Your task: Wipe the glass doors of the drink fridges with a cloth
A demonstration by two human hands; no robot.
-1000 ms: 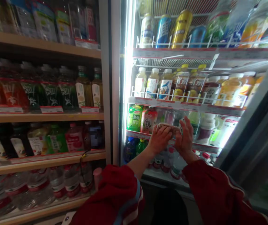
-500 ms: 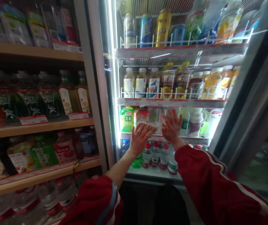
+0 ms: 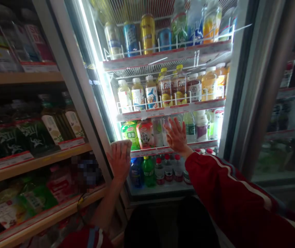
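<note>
My left hand (image 3: pixel 119 161) presses a folded, pale cloth (image 3: pixel 123 145) against the left edge of the lit fridge's glass door (image 3: pixel 116 125). Its fingers lie over the cloth. My right hand (image 3: pixel 177 136) is open, fingers spread, up against the glass near the middle and holding nothing. Behind the glass, near my left hand, stand a green bottle (image 3: pixel 131 135) and a red bottle (image 3: pixel 145 134). Clear bottles behind my right hand are partly hidden by it.
Left of the fridge, a wooden shelf (image 3: pixel 41 159) carries several drink bottles. Inside the fridge, the upper rack (image 3: pixel 173 55) holds cans and bottles. A metal frame (image 3: pixel 263 86) stands on the right, with another stocked cabinet beyond.
My left hand has slid the cloth left across the glass, from the red bottle to the door's edge. The right hand stays spread on the glass; the view has tilted and shifted.
</note>
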